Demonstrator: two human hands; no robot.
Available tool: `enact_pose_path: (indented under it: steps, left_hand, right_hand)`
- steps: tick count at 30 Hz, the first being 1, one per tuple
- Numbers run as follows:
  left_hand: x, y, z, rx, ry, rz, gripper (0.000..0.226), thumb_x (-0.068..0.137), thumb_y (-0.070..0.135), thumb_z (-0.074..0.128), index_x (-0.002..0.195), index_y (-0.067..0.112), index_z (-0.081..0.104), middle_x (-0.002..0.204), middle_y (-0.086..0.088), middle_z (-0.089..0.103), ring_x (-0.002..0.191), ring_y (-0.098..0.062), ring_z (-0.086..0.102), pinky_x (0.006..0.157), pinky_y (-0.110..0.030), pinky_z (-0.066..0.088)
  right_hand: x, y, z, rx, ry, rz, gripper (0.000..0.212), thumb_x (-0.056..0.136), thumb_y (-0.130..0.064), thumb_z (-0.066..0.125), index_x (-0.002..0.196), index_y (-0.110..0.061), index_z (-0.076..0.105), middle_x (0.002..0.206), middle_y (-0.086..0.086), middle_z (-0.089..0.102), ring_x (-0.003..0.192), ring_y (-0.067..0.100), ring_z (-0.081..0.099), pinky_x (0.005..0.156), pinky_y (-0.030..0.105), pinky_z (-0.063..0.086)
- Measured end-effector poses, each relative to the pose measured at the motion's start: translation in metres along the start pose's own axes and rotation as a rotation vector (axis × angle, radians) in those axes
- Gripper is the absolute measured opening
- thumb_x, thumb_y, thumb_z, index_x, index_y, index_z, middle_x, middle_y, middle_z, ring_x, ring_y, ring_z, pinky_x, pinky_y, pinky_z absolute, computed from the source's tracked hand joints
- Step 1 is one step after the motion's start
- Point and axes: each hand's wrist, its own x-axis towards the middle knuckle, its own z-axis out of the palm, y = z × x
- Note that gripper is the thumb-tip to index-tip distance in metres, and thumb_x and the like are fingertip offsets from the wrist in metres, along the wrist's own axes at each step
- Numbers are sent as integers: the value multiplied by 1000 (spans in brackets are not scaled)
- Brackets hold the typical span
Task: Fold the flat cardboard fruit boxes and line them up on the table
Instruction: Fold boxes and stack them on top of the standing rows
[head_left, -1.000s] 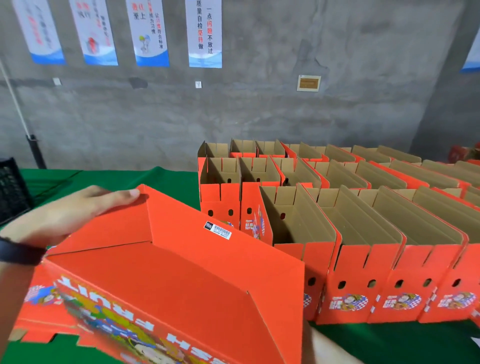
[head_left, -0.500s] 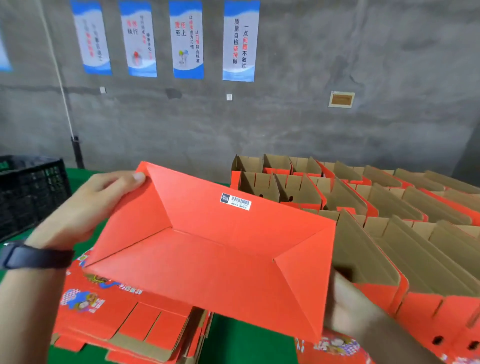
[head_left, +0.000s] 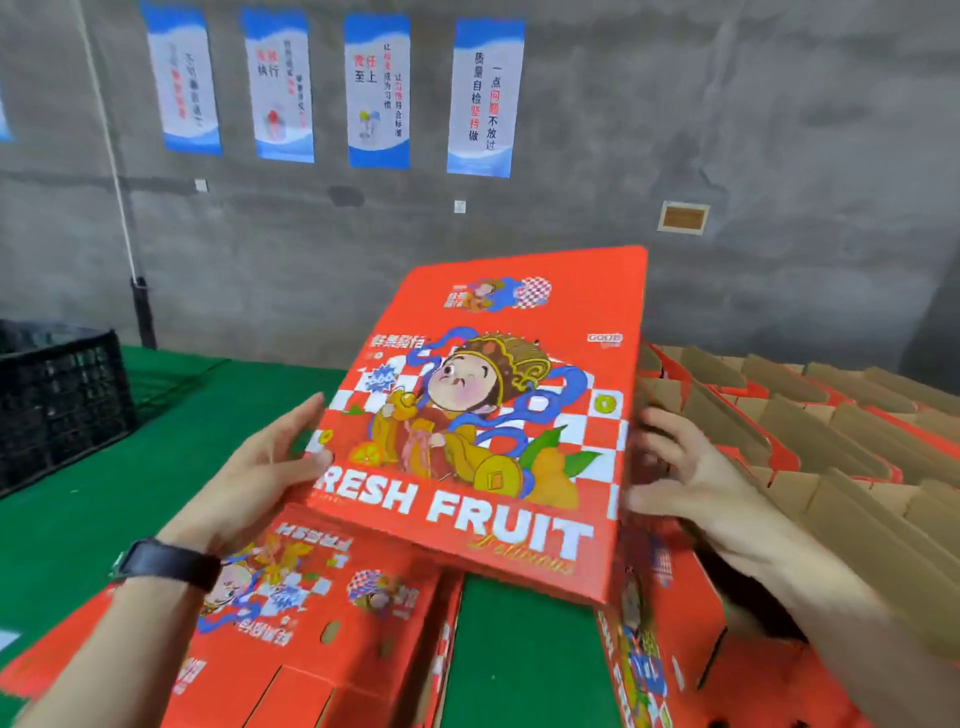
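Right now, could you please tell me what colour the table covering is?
The table covering is green, clearest in the head view.

Printed red fruit box (head_left: 519, 519) between left hand (head_left: 260, 478) and right hand (head_left: 691, 467), over flat boxes (head_left: 322, 639).

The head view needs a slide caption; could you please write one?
Left hand and right hand hold a red fruit box above the flat stack, beside rows of folded boxes.
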Motion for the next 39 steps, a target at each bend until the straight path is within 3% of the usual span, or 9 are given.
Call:
enact_pose_path:
  steps: [3, 7, 12, 16, 20, 24, 29, 35, 39]
  left_hand:
    - [14, -7, 15, 238, -42, 55, 83, 75, -28, 50, 133, 32, 45, 111, 8, 67, 77, -8, 66, 54, -26, 55]
    - [40, -27, 36, 290, 1, 88, 93, 65, -34, 48, 132, 30, 46, 71, 17, 66, 62, -9, 64, 46, -30, 54]
    - [66, -38, 72, 214, 63, 141, 93, 69, -29, 39, 108, 54, 55, 92, 15, 72, 80, -3, 67, 59, -29, 56]
    - [91, -21, 123, 107, -19, 146, 66, 87, -16, 36, 126, 36, 48, 125, -8, 62, 106, -21, 63, 87, -45, 53]
    - [89, 2, 203, 145, -94, 207, 52, 100, 17, 43, 149, 28, 27, 158, -2, 18, 142, -4, 12, 115, -35, 23]
    - [51, 11, 293, 24, -367, 113, 48, 95, 40, 49, 137, 49, 27, 139, 13, 48, 127, -12, 48, 101, -40, 45]
    - [28, -7, 400, 65, -448, 174, 98, 79, 30, 75, 152, 20, 10, 150, 0, 36, 138, -18, 35, 113, -46, 31]
    - [31, -24, 511, 113, -357, 228, 83, 88, 11, 65, 152, 15, 11, 152, 3, 32, 138, -8, 32, 117, -34, 26]
    - [47, -36, 574, 128, -358, 243, 76, 92, 9, 58, 152, 16, 12, 154, 1, 31, 141, -12, 30, 117, -40, 26]
  right_hand:
    - [5, -3, 7, -122, 30, -22, 112, 40, -19, 86, 136, -34, 32, 124, -7, 55, 72, 11, 57, 67, 25, 50]
    - [9, -9, 15, 82, 84, 41, 123, 48, -20, 85, 152, -27, 19, 133, 5, 51, 64, 12, 63, 51, 23, 48]
    - [2, -12, 20, 38, 189, 5, 125, 54, -21, 88, 153, -29, 11, 123, 12, 58, 86, 24, 63, 80, 42, 56]
    - [-7, -17, 6, 81, 364, -108, 130, 48, -23, 84, 154, -30, 8, 128, 19, 53, 77, 20, 48, 79, 33, 55]
    - [-13, -19, -27, 85, 529, -187, 121, 60, -8, 83, 154, -30, 9, 132, 20, 51, 79, 25, 42, 78, 37, 52]
    - [-18, -14, -78, 41, 671, -217, 115, 70, 6, 78, 153, -33, 9, 125, 21, 52, 77, 28, 47, 86, 54, 50]
    - [-30, 6, -156, -39, 790, -243, 112, 71, 7, 77, 152, -33, 10, 109, 4, 52, 55, 5, 46, 64, 31, 53]
    - [-45, 18, -245, -142, 891, -232, 111, 69, -13, 84, 150, -36, 12, 117, 2, 46, 78, 18, 48, 85, 54, 52]
    - [-46, 23, -306, -397, 898, -249, 114, 67, -17, 84, 152, -24, 8, 123, 3, 46, 92, 21, 48, 96, 43, 47]
